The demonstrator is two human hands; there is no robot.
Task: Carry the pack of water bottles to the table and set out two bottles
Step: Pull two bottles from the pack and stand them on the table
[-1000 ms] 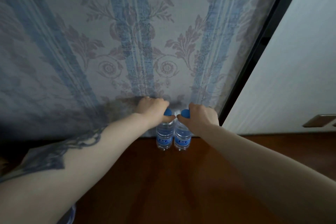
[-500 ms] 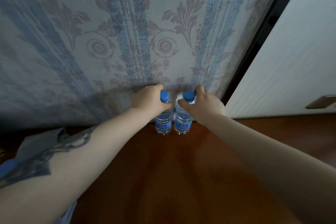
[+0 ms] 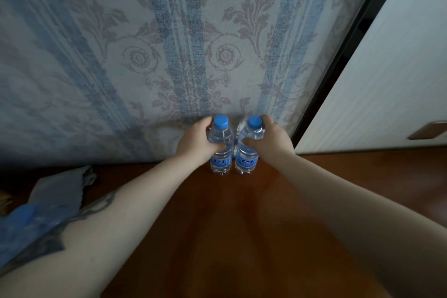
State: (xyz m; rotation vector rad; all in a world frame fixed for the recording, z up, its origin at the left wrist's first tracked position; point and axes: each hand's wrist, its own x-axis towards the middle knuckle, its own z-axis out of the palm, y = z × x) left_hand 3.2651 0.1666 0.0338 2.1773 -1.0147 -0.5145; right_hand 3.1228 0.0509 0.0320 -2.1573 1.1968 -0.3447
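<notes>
Two clear water bottles with blue caps and blue labels stand upright side by side at the far edge of the brown wooden table (image 3: pixel 229 237), against the patterned wall. My left hand (image 3: pixel 196 143) is wrapped around the shoulder of the left bottle (image 3: pixel 220 152). My right hand (image 3: pixel 271 139) grips the shoulder of the right bottle (image 3: pixel 248 152). Both caps show above my fingers. At the lower left, partly hidden by my left forearm, lies the blue plastic-wrapped pack of water bottles (image 3: pixel 26 227).
A wall with blue-striped floral wallpaper (image 3: pixel 169 43) rises right behind the bottles. A white door (image 3: pixel 387 80) with a metal handle (image 3: pixel 428 129) stands at the right, with a dark frame beside it. Grey wrapping (image 3: pixel 63 186) lies at the table's left.
My hands have slid down from the caps to the bottles' shoulders, so both blue caps now show. The bottles stand in the same spot; the view has tilted up slightly.
</notes>
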